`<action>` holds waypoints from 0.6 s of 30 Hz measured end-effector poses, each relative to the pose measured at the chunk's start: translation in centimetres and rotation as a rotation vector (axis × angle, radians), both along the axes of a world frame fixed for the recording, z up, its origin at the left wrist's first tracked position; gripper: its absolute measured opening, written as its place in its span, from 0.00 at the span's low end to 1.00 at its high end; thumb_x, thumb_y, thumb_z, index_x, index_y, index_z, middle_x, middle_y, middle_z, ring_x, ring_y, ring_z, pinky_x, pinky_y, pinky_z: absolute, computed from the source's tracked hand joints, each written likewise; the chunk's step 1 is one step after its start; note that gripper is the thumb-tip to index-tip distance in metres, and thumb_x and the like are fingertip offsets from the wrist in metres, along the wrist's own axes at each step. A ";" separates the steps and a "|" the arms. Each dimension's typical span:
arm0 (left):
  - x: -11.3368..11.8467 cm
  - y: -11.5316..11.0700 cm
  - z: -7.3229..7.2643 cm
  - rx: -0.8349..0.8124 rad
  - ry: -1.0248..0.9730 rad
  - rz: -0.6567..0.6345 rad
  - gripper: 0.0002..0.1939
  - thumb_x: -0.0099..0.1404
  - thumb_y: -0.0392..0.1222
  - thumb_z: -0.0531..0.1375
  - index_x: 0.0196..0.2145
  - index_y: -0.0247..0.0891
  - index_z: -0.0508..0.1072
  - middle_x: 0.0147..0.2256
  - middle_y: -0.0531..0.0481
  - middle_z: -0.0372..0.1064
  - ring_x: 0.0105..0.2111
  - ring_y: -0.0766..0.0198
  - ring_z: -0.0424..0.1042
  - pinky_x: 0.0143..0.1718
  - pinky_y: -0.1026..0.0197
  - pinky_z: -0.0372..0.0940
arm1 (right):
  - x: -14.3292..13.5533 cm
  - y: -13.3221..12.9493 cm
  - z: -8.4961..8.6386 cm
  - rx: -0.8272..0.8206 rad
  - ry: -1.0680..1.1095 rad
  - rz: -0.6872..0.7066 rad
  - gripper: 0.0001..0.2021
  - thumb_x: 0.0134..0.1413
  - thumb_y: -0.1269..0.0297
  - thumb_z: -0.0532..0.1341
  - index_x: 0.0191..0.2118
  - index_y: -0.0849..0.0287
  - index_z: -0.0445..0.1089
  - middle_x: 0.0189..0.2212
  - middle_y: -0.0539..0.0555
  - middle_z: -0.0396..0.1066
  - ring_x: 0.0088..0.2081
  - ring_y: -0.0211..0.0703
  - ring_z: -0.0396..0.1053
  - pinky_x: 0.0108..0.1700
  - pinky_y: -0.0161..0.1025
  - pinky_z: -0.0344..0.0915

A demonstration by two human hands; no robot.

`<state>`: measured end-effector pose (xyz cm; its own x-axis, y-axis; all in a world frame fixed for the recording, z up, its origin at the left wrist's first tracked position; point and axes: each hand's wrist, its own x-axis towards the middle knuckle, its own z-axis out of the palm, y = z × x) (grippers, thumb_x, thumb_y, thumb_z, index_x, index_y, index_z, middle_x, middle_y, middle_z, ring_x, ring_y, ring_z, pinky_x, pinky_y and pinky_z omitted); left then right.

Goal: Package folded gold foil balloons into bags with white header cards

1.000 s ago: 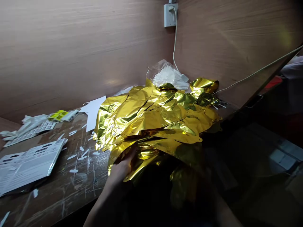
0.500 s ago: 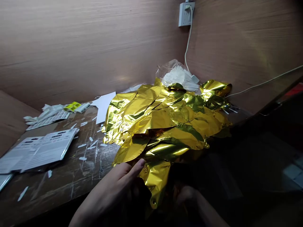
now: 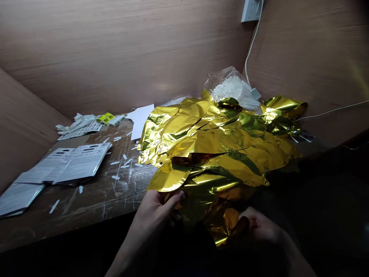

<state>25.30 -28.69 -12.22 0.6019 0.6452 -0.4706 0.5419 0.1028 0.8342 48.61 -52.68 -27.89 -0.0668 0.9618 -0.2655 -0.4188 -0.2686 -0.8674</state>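
A heap of flat, uninflated gold foil balloons (image 3: 198, 134) lies over the table's front edge. In front of it, a gold foil balloon (image 3: 221, 219) stretches between my hands, its lower part folded and dark. My left hand (image 3: 160, 211) is closed on this balloon's left side, thumb on top, just under the heap's front edge. Off to the right, my right hand (image 3: 259, 227) is closed around the balloon's other end, with the foil bunched at the fingers. The fingertips of both hands are partly hidden in shadow.
Printed card packs (image 3: 83, 163) lie on the dark table (image 3: 95, 207) at left, among scattered white paper strips. Behind the foil stands a clear bag of white sticks (image 3: 235, 92). A white cable (image 3: 250, 54) hangs from the socket (image 3: 250, 10) in the corner.
My right hand has moved right and up, out of the dark, with the balloon's lower end now folded across toward it. My left hand keeps its hold. The view has shifted left.
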 end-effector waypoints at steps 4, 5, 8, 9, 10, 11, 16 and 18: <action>0.1 -0.6 2.0 -0.029 0.024 -0.037 0.24 0.65 0.62 0.62 0.34 0.33 0.74 0.19 0.46 0.73 0.14 0.68 0.65 0.15 0.69 0.57 | 1.6 0.0 4.9 0.101 -0.300 -0.005 0.18 0.55 0.53 0.70 0.26 0.62 0.71 0.27 0.53 0.62 0.31 0.44 0.61 0.34 0.39 0.60; 0.1 -0.7 2.5 -0.042 0.029 -0.063 0.25 0.65 0.62 0.62 0.33 0.34 0.73 0.18 0.46 0.73 0.13 0.69 0.63 0.14 0.70 0.55 | 1.9 -0.1 5.7 0.134 -0.367 -0.013 0.19 0.57 0.51 0.69 0.25 0.61 0.70 0.28 0.54 0.63 0.31 0.46 0.62 0.35 0.40 0.61; 0.2 -0.4 3.8 0.008 0.049 -0.101 0.25 0.65 0.64 0.61 0.32 0.35 0.72 0.16 0.49 0.70 0.12 0.69 0.61 0.14 0.70 0.52 | 3.4 -1.7 6.6 0.165 -0.576 -0.032 0.21 0.60 0.49 0.66 0.25 0.60 0.72 0.27 0.56 0.67 0.31 0.49 0.66 0.35 0.41 0.64; 0.5 0.0 4.1 0.047 0.046 -0.101 0.25 0.65 0.63 0.62 0.31 0.35 0.72 0.16 0.50 0.69 0.13 0.69 0.62 0.14 0.70 0.52 | 4.1 -2.7 6.8 0.157 -0.695 -0.049 0.17 0.60 0.51 0.66 0.28 0.59 0.76 0.30 0.58 0.71 0.33 0.53 0.69 0.37 0.43 0.67; 0.9 0.5 4.2 0.069 0.028 -0.100 0.23 0.65 0.62 0.63 0.31 0.35 0.72 0.17 0.51 0.69 0.15 0.69 0.63 0.15 0.70 0.52 | 5.0 -3.9 7.0 0.155 -0.835 -0.081 0.12 0.58 0.53 0.67 0.33 0.58 0.79 0.34 0.60 0.74 0.36 0.57 0.72 0.40 0.45 0.69; 1.4 1.1 4.3 0.069 -0.007 -0.096 0.21 0.64 0.59 0.63 0.31 0.35 0.73 0.18 0.51 0.69 0.16 0.69 0.64 0.16 0.70 0.53 | 5.9 -5.0 7.4 0.162 -0.986 -0.127 0.10 0.56 0.57 0.69 0.41 0.54 0.81 0.40 0.62 0.76 0.42 0.62 0.74 0.44 0.49 0.71; 4.1 3.7 3.4 -0.101 -0.209 -0.003 0.09 0.57 0.44 0.65 0.31 0.35 0.74 0.25 0.52 0.69 0.18 0.71 0.63 0.20 0.69 0.59 | 9.7 -4.9 13.5 0.374 -1.339 -0.380 0.19 0.58 0.61 0.66 0.55 0.42 0.78 0.61 0.59 0.68 0.56 0.66 0.70 0.55 0.53 0.70; 4.6 4.0 3.7 -0.148 -0.230 0.021 0.10 0.55 0.44 0.65 0.27 0.36 0.70 0.23 0.54 0.65 0.18 0.71 0.63 0.21 0.68 0.62 | 10.3 -0.8 16.3 0.421 -1.262 -0.184 0.17 0.60 0.63 0.65 0.53 0.48 0.79 0.62 0.59 0.67 0.58 0.66 0.68 0.56 0.52 0.69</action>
